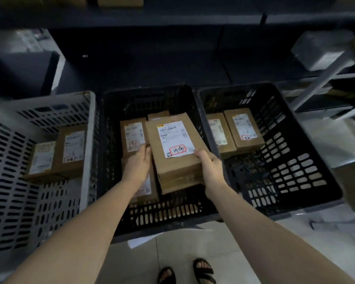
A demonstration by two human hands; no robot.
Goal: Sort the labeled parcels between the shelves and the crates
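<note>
Held parcel (pixel 173 152), brown card w/ white label (pixel 173 138), sits at frame centre, tilted, above the mid crate (pixel 152 214) (black). Label has red-boxed handwriting near its lower edge. Left hand (pixel 136 162) grips the parcel's left edge, fingers curled round it; right hand (pixel 210 162) clamps the lower right corner, thumb on top, fingers under. Both arms reach up from the bottom of the frame.

Under and behind the held one, more parcels lie in the mid crate: one (pixel 132 136) at its upper left, label up; another low left, mostly hidden by the left wrist. Right crate (pixel 307 160), also black, holds 2 parcels (pixel 243 129) side by side near its far left. Grey crate (pixel 12 181) at frame left holds 2 parcels (pixel 71 152), touching. Dark shelves (pixel 172 19) across the top, blurred. Sandalled feet (pixel 186 272) at bottom centre on pale floor
</note>
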